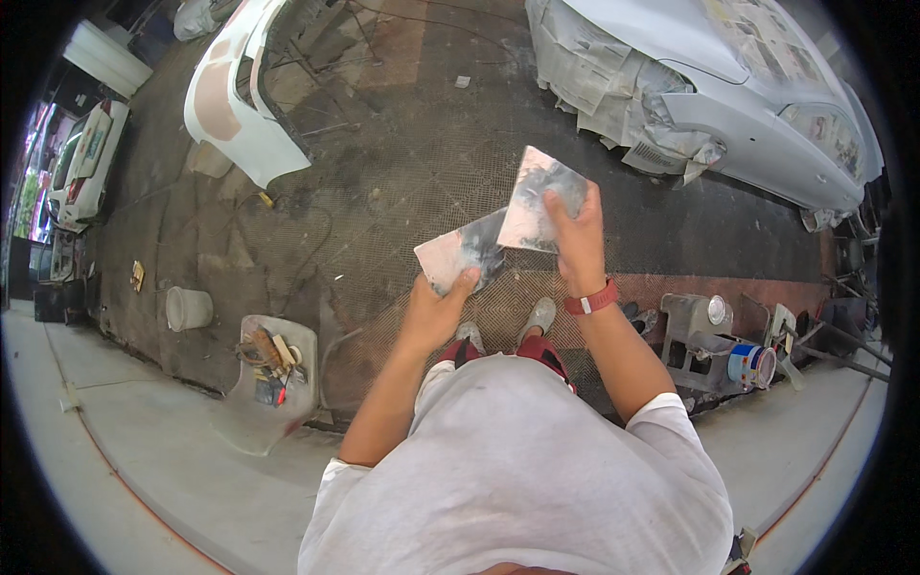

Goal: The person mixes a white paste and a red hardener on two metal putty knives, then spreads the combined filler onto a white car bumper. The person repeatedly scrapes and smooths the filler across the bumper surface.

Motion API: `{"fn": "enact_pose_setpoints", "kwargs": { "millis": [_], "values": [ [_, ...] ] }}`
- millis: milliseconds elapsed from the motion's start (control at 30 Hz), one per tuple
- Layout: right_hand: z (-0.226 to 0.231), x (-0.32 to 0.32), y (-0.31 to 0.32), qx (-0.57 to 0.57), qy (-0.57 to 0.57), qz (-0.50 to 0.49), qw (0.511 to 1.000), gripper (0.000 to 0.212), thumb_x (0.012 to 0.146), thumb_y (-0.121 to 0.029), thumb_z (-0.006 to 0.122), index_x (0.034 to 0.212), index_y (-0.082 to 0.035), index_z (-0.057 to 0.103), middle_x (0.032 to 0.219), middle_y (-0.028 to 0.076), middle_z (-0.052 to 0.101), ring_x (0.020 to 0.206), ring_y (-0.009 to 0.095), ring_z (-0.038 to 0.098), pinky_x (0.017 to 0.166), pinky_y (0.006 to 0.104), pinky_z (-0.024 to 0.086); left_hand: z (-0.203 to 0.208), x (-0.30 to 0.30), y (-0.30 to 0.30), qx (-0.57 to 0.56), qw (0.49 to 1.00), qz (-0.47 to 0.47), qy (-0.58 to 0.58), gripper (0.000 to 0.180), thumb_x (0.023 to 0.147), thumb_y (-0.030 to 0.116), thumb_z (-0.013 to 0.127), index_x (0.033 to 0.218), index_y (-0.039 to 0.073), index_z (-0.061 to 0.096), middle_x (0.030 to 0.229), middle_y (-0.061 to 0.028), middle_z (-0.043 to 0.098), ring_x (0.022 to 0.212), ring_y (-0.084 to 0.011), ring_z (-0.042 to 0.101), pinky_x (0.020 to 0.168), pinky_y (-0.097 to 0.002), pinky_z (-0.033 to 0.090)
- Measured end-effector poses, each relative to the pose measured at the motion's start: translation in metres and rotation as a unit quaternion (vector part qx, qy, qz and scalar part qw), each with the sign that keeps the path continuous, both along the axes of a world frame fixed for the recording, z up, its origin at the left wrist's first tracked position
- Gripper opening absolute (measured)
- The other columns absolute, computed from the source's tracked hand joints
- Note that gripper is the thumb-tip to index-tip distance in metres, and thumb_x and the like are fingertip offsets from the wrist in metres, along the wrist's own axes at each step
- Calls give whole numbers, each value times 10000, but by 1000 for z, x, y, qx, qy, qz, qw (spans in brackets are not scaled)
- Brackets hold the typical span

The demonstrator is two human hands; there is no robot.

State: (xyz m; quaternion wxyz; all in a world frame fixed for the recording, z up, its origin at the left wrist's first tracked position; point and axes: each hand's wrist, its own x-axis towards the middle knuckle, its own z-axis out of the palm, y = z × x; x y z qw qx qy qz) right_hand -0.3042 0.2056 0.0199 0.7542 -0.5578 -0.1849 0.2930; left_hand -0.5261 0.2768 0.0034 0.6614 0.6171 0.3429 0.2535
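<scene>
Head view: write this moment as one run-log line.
left hand: holds pink-and-grey slab; right hand: holds second pink-and-grey slab; ahead left: white curved panel; ahead right: paper-masked pale car

Both forearms (384, 405) are slanting inward.
The left hand (436, 309) is gripping, thumb (466, 279) on top; the right hand (581, 238) is gripping farther forward, its thumb also lying on top.

Vehicle body workshop | paper-masked pale car (733, 134) | loose white bumper (228, 125) with beige patches | blue-banded can (742, 365)
</scene>
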Motion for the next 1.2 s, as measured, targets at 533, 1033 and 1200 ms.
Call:
{"fn": "enact_pose_setpoints", "kwargs": {
  "millis": [533, 1033, 1200],
  "values": [
    [61, -33, 5, -86, -328, 236, 911, 431, 928, -135, 749, 1276, -24, 520, 984, 188, 731, 904, 246, 743, 808, 394, 551, 33, -1, 18, -65, 981, -175, 48, 438, 1017, 201, 728, 1379, -10, 599, 1246, -94, 713, 1190, -186, 640, 1034, -373, 510],
    [24, -42, -5, -56, -49, 318, 945, 581, 1010, -341, 750, 1418, -9, 504, 1292, 105, 623, 1218, 158, 564, 1068, 348, 475, -16, -8, 35, -360, 894, -93, -249, 790, 945, 173, 787, 1582, 48, 336, 1402, -107, 617, 1294, -244, 612, 1103, -417, 498],
    [27, -57, -21, 9, 75, 307, 949, 473, 1075, -334, 642, 1416, -27, 528, 1270, 90, 668, 1166, 184, 644, 1002, 361, 530, 4, 5, 42, -198, 959, 11, -204, 783, 842, 14, 835, 1523, 39, 450, 1341, -101, 664, 1246, -233, 640, 1046, -406, 533]
  ]
}}
